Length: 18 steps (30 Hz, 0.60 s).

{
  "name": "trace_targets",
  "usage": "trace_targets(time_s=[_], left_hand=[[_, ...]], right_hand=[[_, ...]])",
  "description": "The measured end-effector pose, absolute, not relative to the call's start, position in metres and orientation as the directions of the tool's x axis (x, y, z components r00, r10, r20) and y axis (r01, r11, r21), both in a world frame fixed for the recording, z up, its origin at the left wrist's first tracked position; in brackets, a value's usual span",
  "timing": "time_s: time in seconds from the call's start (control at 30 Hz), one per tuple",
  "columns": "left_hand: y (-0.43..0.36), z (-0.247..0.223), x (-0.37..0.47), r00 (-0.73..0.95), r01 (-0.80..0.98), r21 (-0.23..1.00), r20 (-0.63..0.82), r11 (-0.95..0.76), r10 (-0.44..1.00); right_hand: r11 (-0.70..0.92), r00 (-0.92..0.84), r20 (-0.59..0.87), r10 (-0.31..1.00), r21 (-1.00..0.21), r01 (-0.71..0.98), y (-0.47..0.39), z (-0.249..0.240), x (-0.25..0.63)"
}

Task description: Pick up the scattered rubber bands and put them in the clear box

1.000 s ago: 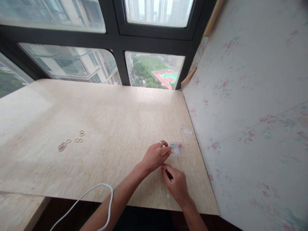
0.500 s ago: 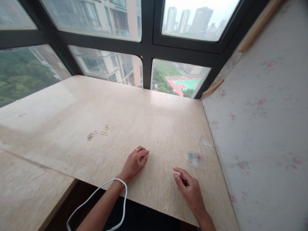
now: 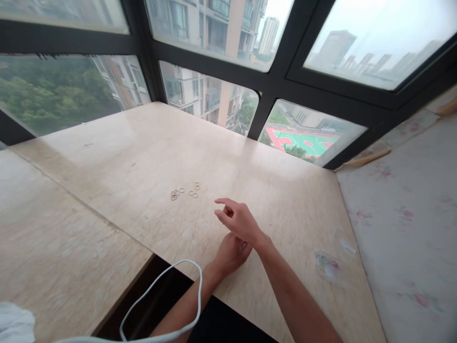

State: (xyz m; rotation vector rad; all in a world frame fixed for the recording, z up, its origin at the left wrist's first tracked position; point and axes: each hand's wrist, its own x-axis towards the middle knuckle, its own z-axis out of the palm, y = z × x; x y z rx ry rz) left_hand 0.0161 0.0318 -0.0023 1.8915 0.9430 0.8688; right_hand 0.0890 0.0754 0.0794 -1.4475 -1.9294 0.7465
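Observation:
My right hand [image 3: 237,219] reaches across over my left hand, its thumb and forefinger apart with nothing visible between them. Under the right wrist, my left hand [image 3: 228,255] rests low over the tabletop with its fingers curled closed. A small loop-like edge shows at its fingers, too small to name; the fingertips are partly hidden. Beyond the right fingertips lie several thin loops that look like small rubber bands: a pinkish bunch [image 3: 174,194] and a few yellowish ones [image 3: 193,194] beside it.
A clear plastic box [image 3: 326,267] with green and pink contents sits at the right, near a clear lid-like piece [image 3: 346,244] by the papered wall [image 3: 400,238]. A white cable [image 3: 200,295] loops over my left forearm. White crumpled material [image 3: 16,324] is at lower left.
My right hand has moved left and forward, crossing above my left hand. The view has turned, shifting the tabletop things rightward. The left hand stays closed.

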Motion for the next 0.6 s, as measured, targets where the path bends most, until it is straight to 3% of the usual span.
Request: trace_targets(time_s=[0.13,0.2,0.43,0.6], left_hand=[[0.032,-0.001,0.013,0.500,0.287,0.868,0.226,-0.406,0.836],[0.032,-0.001,0.012,0.504,0.281,0.868,0.229,-0.409,0.833],[0.031,-0.005,0.011,0.495,0.287,0.874,0.216,-0.393,0.842],[0.030,-0.004,0.011,0.512,0.299,0.853,0.236,-0.428,0.826]], right_hand=[[0.373,-0.402,-0.016,0.916,-0.341,0.863,0.137,0.069,0.054],[0.409,-0.429,-0.052,0.902,-0.217,0.886,0.157,0.063,0.040],[0.513,-0.513,-0.132,0.848,-0.038,0.858,0.169,0.049,0.019],[0.554,-0.545,-0.155,0.824,0.022,0.832,0.164,0.039,0.021]])
